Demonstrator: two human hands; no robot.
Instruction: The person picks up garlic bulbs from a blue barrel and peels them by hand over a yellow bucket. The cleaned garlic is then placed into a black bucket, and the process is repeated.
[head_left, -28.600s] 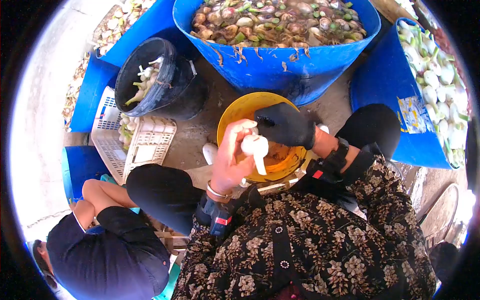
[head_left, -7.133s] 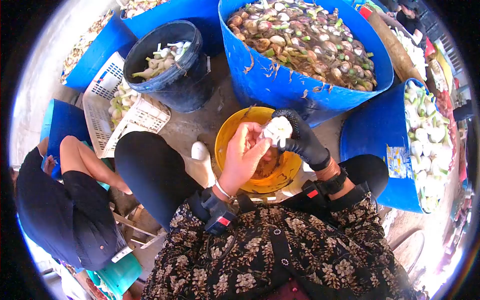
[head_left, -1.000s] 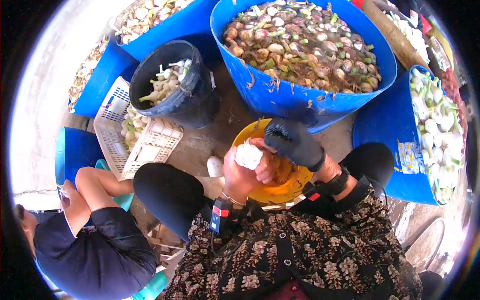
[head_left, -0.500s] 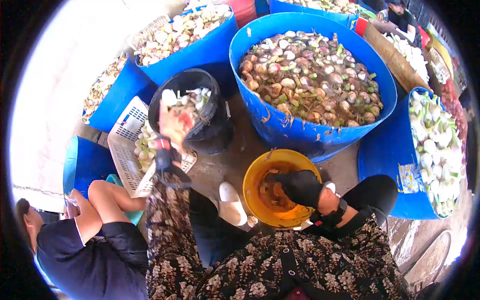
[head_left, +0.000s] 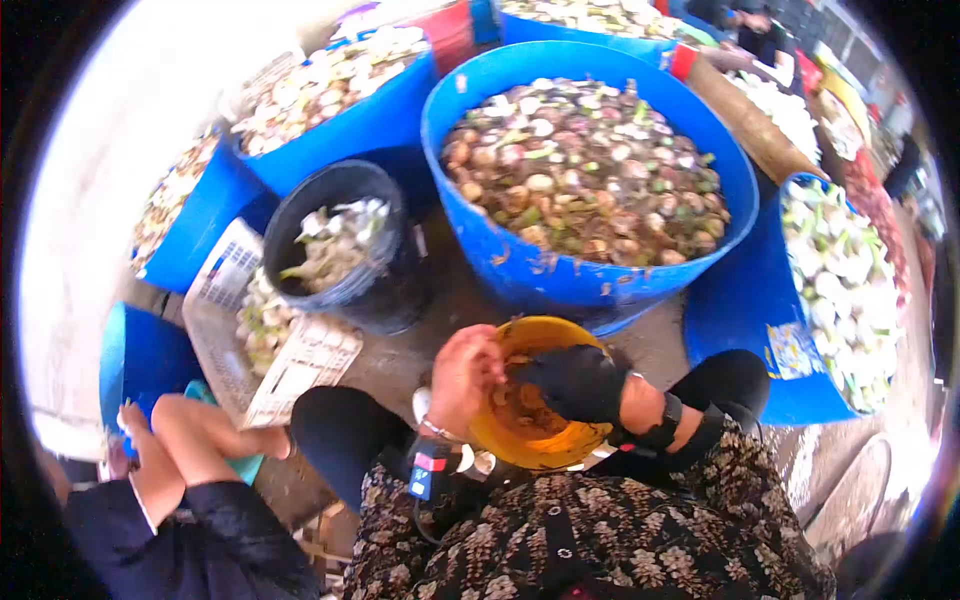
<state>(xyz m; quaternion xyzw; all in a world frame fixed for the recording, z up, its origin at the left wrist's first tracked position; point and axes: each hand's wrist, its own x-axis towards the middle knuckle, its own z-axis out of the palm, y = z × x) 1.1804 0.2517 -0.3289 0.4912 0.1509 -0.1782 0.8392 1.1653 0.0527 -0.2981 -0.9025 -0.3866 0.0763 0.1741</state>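
Observation:
My bare left hand (head_left: pixel 466 378) is at the left rim of a yellow bucket (head_left: pixel 545 458). Its fingers are loosely bent and a little blurred, and nothing shows in them. My right hand (head_left: pixel 578 384), in a black glove, reaches over the same bucket from the right. The glove is curled and its fingertips point down and left, so what it holds, if anything, is hidden. Brownish scraps (head_left: pixel 522 408) lie in the bucket below both hands. Up and to the left, a black bucket (head_left: pixel 390 285) contains trimmed garlic bulbs (head_left: pixel 345 240).
A large blue tub (head_left: pixel 590 260) of garlic in murky water stands ahead. Blue tubs of garlic (head_left: pixel 335 85) flank it, one tipped (head_left: pixel 740 310) at right. A white crate (head_left: pixel 215 330) sits left, near a seated person's knees (head_left: pixel 200 430). Another person (head_left: pixel 765 40) is far back.
My left hand has come from above the black bucket down and right to the yellow bucket. My right hand has stayed over the yellow bucket. The whole view has shifted.

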